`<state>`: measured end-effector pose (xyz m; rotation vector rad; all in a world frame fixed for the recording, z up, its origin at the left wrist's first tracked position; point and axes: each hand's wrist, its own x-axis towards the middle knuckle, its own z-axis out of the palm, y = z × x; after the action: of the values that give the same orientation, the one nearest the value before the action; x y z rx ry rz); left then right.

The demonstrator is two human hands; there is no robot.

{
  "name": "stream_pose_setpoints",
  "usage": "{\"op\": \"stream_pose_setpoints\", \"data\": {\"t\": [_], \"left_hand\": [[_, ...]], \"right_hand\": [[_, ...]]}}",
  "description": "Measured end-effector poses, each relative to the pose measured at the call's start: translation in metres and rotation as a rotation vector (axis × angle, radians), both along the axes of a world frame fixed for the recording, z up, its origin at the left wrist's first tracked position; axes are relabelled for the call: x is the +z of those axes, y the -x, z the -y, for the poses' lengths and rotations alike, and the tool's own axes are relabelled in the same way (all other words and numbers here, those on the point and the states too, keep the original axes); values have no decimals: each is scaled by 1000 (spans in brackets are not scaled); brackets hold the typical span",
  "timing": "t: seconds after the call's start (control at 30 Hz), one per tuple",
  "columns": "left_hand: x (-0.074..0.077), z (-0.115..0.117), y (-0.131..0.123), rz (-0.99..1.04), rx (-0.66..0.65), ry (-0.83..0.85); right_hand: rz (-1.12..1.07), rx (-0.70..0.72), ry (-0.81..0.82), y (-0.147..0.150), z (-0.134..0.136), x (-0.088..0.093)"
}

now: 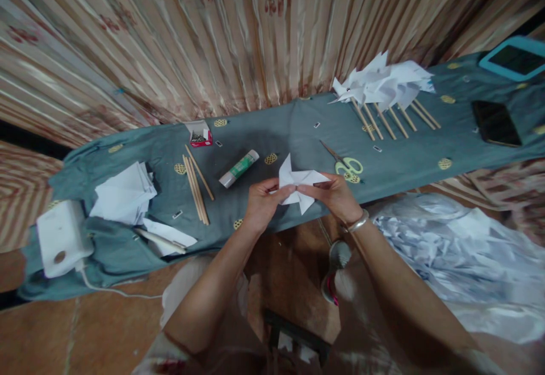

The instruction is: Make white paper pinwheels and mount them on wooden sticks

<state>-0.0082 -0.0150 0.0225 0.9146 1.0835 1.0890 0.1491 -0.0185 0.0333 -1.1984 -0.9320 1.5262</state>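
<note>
Head camera, looking down over a long table under a grey-blue cloth (298,125).

Both hands are raised just above the near edge of the table, about mid-length. The left hand (260,202) and right hand (335,196) hold a folded white paper pinwheel (300,182) between them. The left thumb and forefinger are pressed together on its left side. The right fingers are closed on its middle and right side, pinching the paper. A pinwheel blade points up and away from the hands, and another hangs below them. There is a metal bangle (357,222) on the right wrist.

On the cloth just beyond the hands:
- a glue stick (239,168) lying on its side, far-left of the pinwheel
- scissors with pale green handles (348,165), just right of it, blades pointing far-left
- a bundle of bare wooden sticks (196,185) further left, lying together
- a small red box of pins (200,135) at the far edge, open

Left end: a loose stack of white paper sheets (125,193), and at the corner a white plastic device (62,237) with a cable.

Far right: a row of finished paper pinwheels on sticks (383,88), heads overlapping. Beyond them lie a dark phone (496,122) and a tablet in a teal case (515,57).

A striped curtain (213,34) hangs behind the table. Crumpled white fabric (460,250) lies near right, below the table edge.
</note>
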Motion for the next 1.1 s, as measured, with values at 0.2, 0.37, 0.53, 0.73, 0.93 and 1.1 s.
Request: {"op": "stream_pose_setpoints", "data": {"t": [0.2, 0.37, 0.53, 0.73, 0.93, 1.1], "left_hand": [[0, 0, 0, -46, -2, -15], [-2, 0, 0, -67, -13, -22], [-4, 0, 0, -80, -13, -14], [0, 1, 2, -134, -27, -42], [0, 0, 2, -145, -36, -47], [-1, -1, 2, -129, -47, -41]], "right_hand": [[91, -33, -27, -2, 1, -4], [113, -25, -22, -2, 1, -1], [136, -18, -54, -2, 0, -3], [106, -7, -25, -2, 0, -3], [90, -10, 15, -1, 0, -2], [71, -5, 23, -1, 0, -2]]}}
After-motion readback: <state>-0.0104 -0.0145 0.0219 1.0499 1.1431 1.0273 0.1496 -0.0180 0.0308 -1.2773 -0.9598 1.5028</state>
